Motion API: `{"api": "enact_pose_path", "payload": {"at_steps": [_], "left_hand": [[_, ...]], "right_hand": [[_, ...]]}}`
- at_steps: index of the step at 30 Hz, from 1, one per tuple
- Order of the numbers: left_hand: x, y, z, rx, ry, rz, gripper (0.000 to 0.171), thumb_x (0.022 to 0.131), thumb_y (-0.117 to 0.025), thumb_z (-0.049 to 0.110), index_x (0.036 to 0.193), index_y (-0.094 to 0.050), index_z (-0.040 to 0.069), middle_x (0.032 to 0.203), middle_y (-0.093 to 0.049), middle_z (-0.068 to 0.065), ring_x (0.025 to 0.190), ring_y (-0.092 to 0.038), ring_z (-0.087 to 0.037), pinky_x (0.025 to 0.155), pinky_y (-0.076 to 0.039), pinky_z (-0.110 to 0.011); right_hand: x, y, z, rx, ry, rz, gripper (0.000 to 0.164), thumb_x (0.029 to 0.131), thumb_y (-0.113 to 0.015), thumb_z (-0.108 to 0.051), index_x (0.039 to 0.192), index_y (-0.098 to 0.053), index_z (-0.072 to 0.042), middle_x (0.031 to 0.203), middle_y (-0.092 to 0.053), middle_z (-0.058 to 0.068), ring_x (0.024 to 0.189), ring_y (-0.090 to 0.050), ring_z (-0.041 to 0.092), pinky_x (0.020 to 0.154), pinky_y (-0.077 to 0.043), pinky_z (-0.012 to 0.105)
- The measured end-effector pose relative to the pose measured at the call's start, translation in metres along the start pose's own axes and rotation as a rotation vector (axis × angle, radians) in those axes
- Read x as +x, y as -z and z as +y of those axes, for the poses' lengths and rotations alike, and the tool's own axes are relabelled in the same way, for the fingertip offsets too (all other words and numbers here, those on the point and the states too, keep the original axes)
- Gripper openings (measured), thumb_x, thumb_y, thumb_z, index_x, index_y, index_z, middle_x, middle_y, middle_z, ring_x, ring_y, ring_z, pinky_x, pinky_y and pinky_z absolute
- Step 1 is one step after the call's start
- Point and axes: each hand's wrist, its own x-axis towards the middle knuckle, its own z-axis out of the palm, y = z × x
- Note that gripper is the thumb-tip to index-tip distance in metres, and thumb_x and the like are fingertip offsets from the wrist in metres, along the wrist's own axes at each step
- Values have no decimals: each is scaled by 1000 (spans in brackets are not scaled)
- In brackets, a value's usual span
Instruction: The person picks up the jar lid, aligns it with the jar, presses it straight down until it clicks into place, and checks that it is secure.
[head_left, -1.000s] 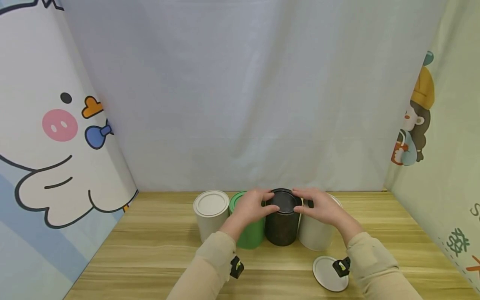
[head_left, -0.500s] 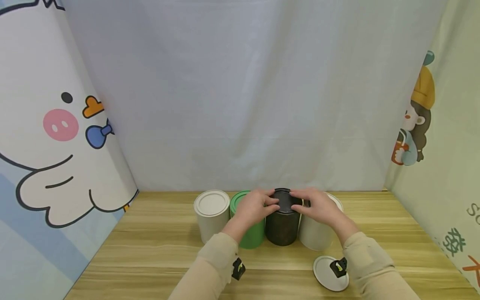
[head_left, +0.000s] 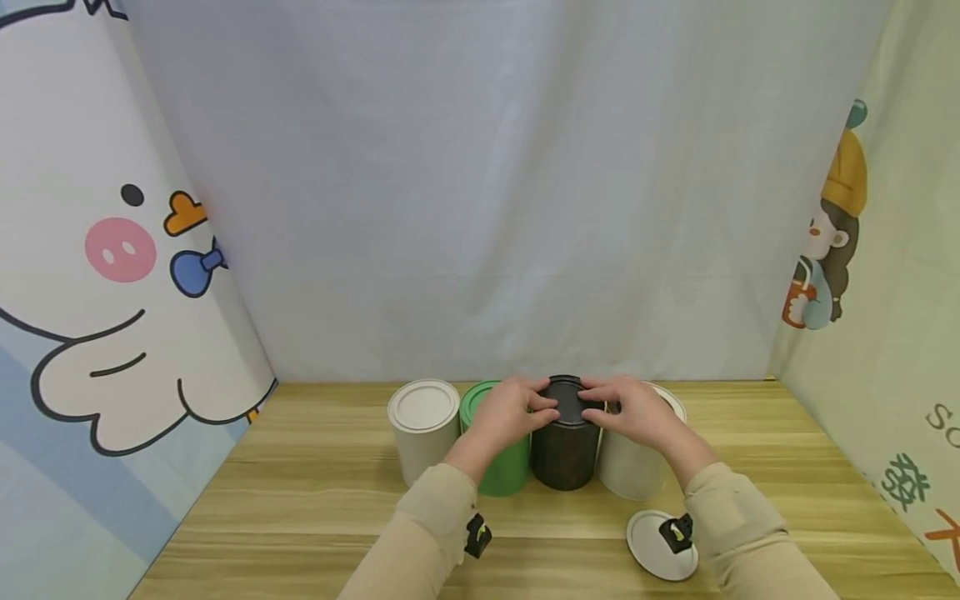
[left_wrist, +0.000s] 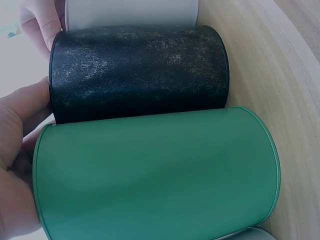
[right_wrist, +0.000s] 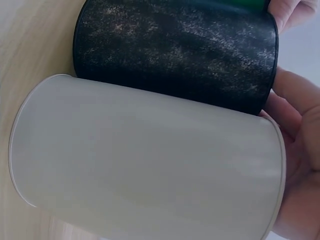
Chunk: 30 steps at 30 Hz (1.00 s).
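Observation:
A black can (head_left: 564,458) with its black lid (head_left: 567,400) stands upright between my hands. My left hand (head_left: 501,417) reaches over the green can (head_left: 504,471), fingertips on the left part of the black lid. From the right, my right hand (head_left: 636,410) reaches over a white can (head_left: 633,468), its thumb and fingers on the same lid. In the left wrist view, the black can (left_wrist: 140,72) sits against the green can (left_wrist: 155,175). The right wrist view has the white can (right_wrist: 145,155) close beside the black one.
Another white can (head_left: 423,417) with a lid on stands at the left end of the row. A loose white lid (head_left: 651,550) lies on the wooden table (head_left: 300,500) in front, partly covered by the right wrist camera. A grey curtain (head_left: 480,208) hangs behind.
Both hands have shifted inward, with fingertips moving from the edge of the black lid farther onto its top. The cans have stayed in place.

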Motion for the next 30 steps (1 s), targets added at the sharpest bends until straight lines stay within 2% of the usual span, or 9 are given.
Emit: {"api": "enact_pose_path", "payload": {"at_steps": [12, 24, 30], "left_hand": [[2, 0, 0, 15, -22, -2, 22, 93, -71, 25, 112, -77, 15, 138, -58, -6, 124, -56, -27, 102, -46, -36], [2, 2, 2, -19, 2, -22, 22, 93, -72, 24, 111, -78, 13, 139, -58, -6, 125, -55, -27, 100, -48, -35], [4, 3, 1, -2, 11, -35, 21, 93, -72, 25, 110, -78, 15, 139, -58, -5, 126, -55, -25, 102, -47, -34]], "right_hand": [[1, 2, -5, -44, 0, -26, 28, 92, -70, -13, 115, -72, 2, 132, -60, 22, 118, -56, 45, 95, -47, 55], [2, 2, -7, -76, -15, -38, 27, 92, -70, -14, 114, -73, 1, 132, -60, 21, 119, -56, 44, 96, -47, 54], [2, 2, -7, -70, 19, -20, 27, 92, -70, -16, 112, -74, 0, 129, -62, 21, 116, -58, 45, 95, -47, 56]]}}
